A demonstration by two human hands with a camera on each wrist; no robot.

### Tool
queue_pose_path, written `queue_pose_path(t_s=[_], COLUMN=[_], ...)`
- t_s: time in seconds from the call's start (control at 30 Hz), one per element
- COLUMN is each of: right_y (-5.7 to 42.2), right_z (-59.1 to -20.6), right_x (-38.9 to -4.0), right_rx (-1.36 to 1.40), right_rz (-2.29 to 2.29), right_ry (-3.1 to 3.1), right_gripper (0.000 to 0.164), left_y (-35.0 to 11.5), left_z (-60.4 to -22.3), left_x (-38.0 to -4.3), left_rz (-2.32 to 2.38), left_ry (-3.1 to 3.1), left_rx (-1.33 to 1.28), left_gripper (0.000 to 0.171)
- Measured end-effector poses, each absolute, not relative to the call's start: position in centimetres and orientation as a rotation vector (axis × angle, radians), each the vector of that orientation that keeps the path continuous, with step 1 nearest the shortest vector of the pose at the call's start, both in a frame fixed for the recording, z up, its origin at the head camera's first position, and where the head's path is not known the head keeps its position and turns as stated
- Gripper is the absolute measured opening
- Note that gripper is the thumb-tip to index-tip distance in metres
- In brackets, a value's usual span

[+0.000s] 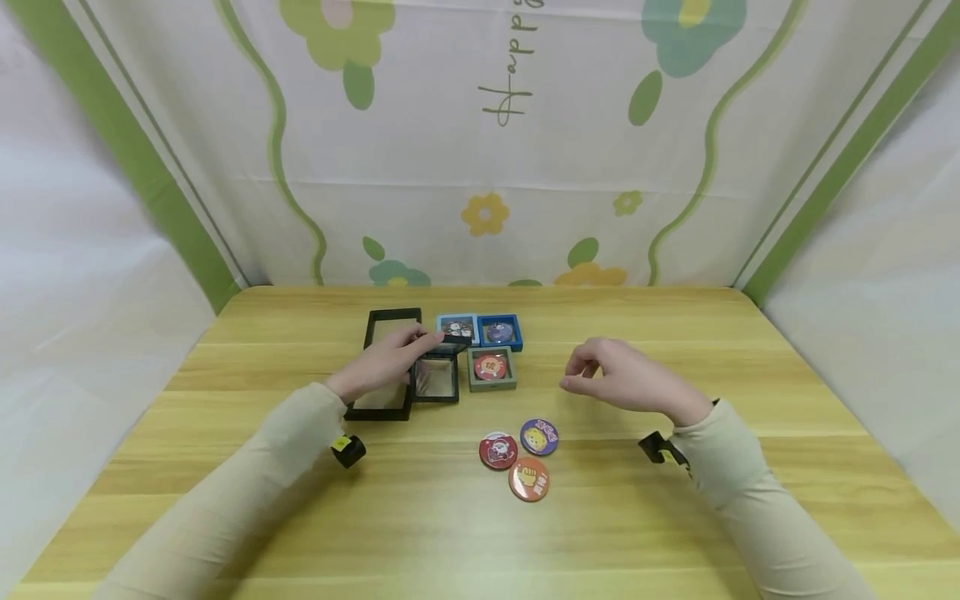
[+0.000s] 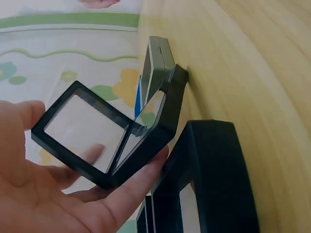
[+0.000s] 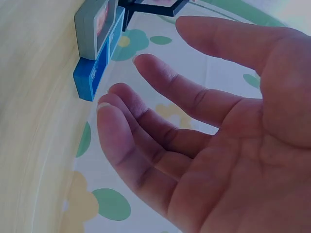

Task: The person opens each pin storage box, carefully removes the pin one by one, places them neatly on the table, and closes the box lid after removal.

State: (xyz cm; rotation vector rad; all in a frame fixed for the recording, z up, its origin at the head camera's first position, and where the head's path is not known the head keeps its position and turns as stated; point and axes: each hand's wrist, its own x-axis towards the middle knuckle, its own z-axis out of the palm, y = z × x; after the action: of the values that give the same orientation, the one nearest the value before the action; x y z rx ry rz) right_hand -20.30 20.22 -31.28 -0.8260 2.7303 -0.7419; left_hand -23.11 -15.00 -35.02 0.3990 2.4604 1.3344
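My left hand (image 1: pixel 386 360) pinches the raised lid (image 1: pixel 457 342) of a small black display case (image 1: pixel 437 399). Seen from the left wrist, the case stands hinged apart with a clear window in each half, the thumb at the lid's outer corner and a finger (image 2: pixel 131 194) along the base. No badge shows inside it. My right hand (image 1: pixel 626 375) hovers over the table to the right, its fingers loosely bent around nothing. Nearer the front lie three round badges: a red one (image 1: pixel 498 450), a purple one (image 1: pixel 539 437) and an orange one (image 1: pixel 529 479).
A larger black frame (image 1: pixel 390 414) lies partly under my left hand. Beside the black case are a light blue case (image 1: pixel 472 320), a dark blue case (image 1: pixel 517 342) and a grey-green case (image 1: pixel 492 386), each with a badge inside. A patterned cloth (image 1: pixel 420 158) hangs behind the wooden table (image 1: pixel 337 533).
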Motion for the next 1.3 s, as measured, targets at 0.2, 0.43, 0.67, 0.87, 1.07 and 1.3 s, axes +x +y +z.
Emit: queue_pose_path(t_s=[0.2,0.43,0.67,0.87,1.07,1.3], right_y=[20.2,20.2,20.3,20.4,20.4,21.0], right_z=[-31.3,-31.5,-31.4,-31.1,-31.1,-31.4], right_x=[-20.2,-20.2,-20.3,-20.2,-20.1,-20.4], right_rx=[-0.824,-0.845,-0.857,-0.847,-0.860,-0.795], right_rz=[-0.750,-0.751,-0.742,-0.735,-0.731,-0.743], right_ry=[2.710,2.703,2.683,2.678,2.656,2.654], right_gripper=[0.012,0.011,0.011,0.011,0.012,0.016], left_y=[-14.7,-14.4,-14.1,-14.0,-14.3,-14.6], left_z=[-35.1,-35.2,-35.3,-35.4,-35.4,-36.0], left_x=[-23.3,-23.5,-23.7,-23.6,-23.6,-24.2], left_rz=[1.373,1.326,1.274,1.284,1.301,1.281], left_ry=[2.456,2.462,2.524,2.548,2.573,2.656], left_rx=[0.453,0.497,0.546,0.547,0.548,0.627], left_gripper=[0.057,0.051,0.038,0.032,0.032,0.032])
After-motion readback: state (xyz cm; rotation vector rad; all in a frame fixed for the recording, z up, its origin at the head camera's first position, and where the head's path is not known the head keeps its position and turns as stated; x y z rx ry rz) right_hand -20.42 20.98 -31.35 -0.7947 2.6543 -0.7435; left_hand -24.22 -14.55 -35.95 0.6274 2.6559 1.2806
